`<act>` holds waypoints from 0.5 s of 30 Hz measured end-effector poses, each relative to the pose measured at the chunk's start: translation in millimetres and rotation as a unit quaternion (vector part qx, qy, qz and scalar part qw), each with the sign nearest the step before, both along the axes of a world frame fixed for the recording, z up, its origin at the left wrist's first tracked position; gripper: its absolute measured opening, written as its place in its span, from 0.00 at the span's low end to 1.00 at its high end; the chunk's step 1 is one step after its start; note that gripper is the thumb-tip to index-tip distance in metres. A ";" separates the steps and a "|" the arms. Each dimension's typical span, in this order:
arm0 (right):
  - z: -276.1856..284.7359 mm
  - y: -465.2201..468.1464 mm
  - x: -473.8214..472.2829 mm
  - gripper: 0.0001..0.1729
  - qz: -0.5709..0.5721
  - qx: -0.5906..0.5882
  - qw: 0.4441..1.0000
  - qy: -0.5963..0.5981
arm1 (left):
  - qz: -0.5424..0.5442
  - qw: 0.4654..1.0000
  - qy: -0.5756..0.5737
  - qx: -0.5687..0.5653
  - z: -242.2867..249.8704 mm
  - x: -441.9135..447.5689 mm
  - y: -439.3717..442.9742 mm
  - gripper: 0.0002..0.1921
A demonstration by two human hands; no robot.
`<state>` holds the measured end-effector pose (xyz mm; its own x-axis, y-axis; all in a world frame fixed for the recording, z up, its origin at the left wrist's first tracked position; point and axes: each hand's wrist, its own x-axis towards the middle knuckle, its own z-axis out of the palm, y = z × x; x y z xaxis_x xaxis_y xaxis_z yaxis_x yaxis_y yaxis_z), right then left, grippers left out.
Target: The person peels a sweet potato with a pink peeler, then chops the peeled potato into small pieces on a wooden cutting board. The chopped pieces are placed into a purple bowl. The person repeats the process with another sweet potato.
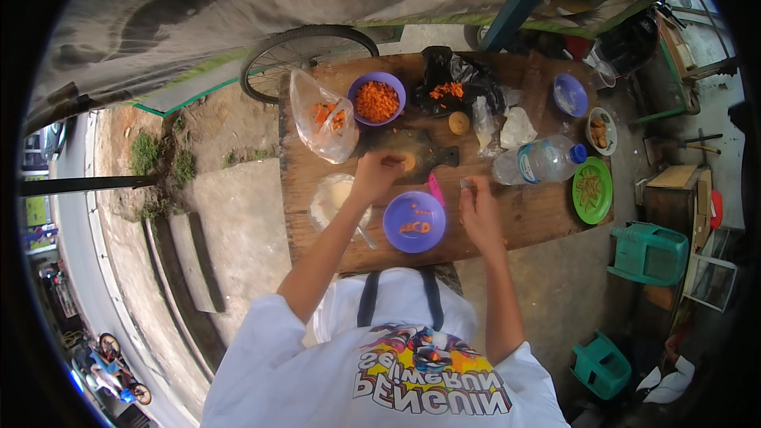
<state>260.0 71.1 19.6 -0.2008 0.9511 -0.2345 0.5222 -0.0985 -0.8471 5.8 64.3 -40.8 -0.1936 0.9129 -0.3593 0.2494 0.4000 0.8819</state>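
Note:
My left hand (382,173) is over the near left part of a dark cutting board (423,145), its fingertips at a thin round orange slice (409,161); whether they grip it I cannot tell. My right hand (477,199) is raised right of a pink-handled utensil (436,189), with a small greyish piece (464,183) pinched at the fingertips. Between my forearms a purple bowl (414,244) holds orange letter-shaped pieces. A bowl of pale batter (315,208) with a spoon stands left, partly behind my left forearm. A purple bowl of diced carrot (376,74) is beyond the board.
A plastic bag with orange pieces (326,137) lies back left, a black plastic bag (469,71) at the back. On the right are a large plastic bottle (538,160), a green plate (606,190), a bowl of fried food (611,142) and a purple bowl (569,95). Green stools (651,252) stand beyond.

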 end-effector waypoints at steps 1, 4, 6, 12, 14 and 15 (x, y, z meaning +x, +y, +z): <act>-10.7 2.9 1.7 0.14 0.011 0.012 1.000 -0.016 | -0.007 1.000 0.015 0.019 -19.0 -0.5 8.6 0.12; -30.9 13.0 1.4 0.16 0.033 -0.026 0.999 -0.027 | -0.006 0.999 0.041 0.026 -64.3 3.6 25.1 0.11; -45.6 26.0 -8.6 0.17 0.053 -0.064 0.996 -0.037 | 0.008 0.998 0.063 0.017 -85.5 7.1 28.5 0.12; -83.3 47.5 -39.0 0.15 0.119 0.005 0.989 -0.085 | -0.018 0.969 0.224 0.101 -104.0 8.4 16.1 0.11; -92.1 52.7 -49.8 0.13 0.148 0.021 0.982 -0.114 | -0.053 0.971 0.214 0.088 -100.2 2.2 15.2 0.11; -96.0 55.0 -54.7 0.12 0.168 0.019 0.976 -0.134 | -0.068 0.971 0.210 0.094 -98.1 -0.7 15.1 0.11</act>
